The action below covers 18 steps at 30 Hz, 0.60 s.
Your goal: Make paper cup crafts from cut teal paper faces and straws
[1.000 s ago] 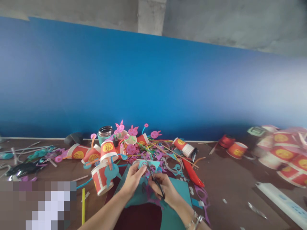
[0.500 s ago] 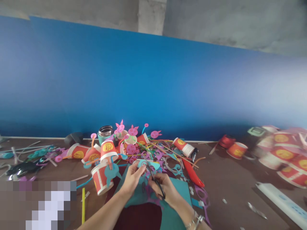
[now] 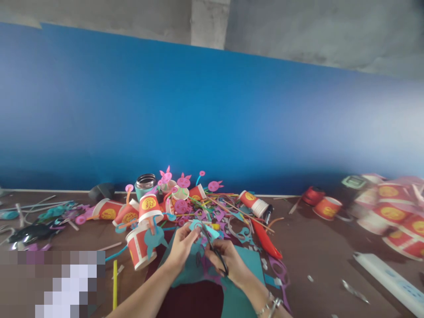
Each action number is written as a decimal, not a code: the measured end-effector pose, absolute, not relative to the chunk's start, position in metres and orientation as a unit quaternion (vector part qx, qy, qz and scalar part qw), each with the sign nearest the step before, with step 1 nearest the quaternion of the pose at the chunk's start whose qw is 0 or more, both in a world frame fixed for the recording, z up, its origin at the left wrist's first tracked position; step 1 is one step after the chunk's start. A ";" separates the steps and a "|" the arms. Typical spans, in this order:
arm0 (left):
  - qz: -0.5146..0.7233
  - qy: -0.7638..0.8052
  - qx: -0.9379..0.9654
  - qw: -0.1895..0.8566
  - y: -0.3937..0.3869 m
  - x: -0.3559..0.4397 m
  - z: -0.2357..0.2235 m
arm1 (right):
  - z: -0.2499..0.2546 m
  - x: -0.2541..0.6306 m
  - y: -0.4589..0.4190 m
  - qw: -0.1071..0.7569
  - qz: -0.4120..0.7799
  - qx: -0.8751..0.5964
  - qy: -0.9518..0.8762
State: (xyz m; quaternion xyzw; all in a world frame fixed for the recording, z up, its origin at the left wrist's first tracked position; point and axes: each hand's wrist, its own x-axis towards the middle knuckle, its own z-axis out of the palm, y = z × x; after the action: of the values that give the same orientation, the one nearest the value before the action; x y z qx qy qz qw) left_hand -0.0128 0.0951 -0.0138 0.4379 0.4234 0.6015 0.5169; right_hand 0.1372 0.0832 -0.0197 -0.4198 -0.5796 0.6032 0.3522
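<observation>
My left hand [image 3: 183,245] pinches a small light-blue paper piece [image 3: 195,225] that has lines drawn on it. In my right hand [image 3: 228,260] are black-handled scissors [image 3: 217,252], their blades pointing up and left at the paper's edge. Below both hands lies a larger teal paper sheet [image 3: 241,282] with a dark gap cut from it. Just left of my left hand, a red-and-white paper cup [image 3: 139,247] tilts with a blue paper cutout [image 3: 155,238] on it.
Behind the hands is a heap of paper cups, pink animal cutouts [image 3: 183,180], strips and purple scraps. An open flask [image 3: 145,183] stands at the back. To the right lie a red object [image 3: 266,238], stacked cups [image 3: 253,203] and a white power strip [image 3: 391,278].
The light-blue paper has turned slightly at the blades, and its right part has dropped, uncovering a yellow thing behind. Both hands stay nearly in place.
</observation>
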 end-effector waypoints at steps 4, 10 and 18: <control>0.607 0.419 0.441 0.512 0.097 -0.013 -0.017 | -0.020 0.138 0.083 0.350 0.601 -0.419 -0.584; 0.611 0.414 0.450 0.503 0.100 -0.014 -0.021 | -0.024 0.138 0.085 0.339 0.597 -0.432 -0.586; 0.616 0.419 0.446 0.496 0.100 -0.016 -0.021 | -0.022 0.139 0.084 0.347 0.589 -0.432 -0.588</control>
State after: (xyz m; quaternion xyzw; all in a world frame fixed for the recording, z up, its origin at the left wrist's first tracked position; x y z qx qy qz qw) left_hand -0.0158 0.0996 -0.0213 0.4457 0.4191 0.6161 0.4961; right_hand 0.1392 0.0844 -0.0222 -0.4325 -0.5884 0.5886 0.3468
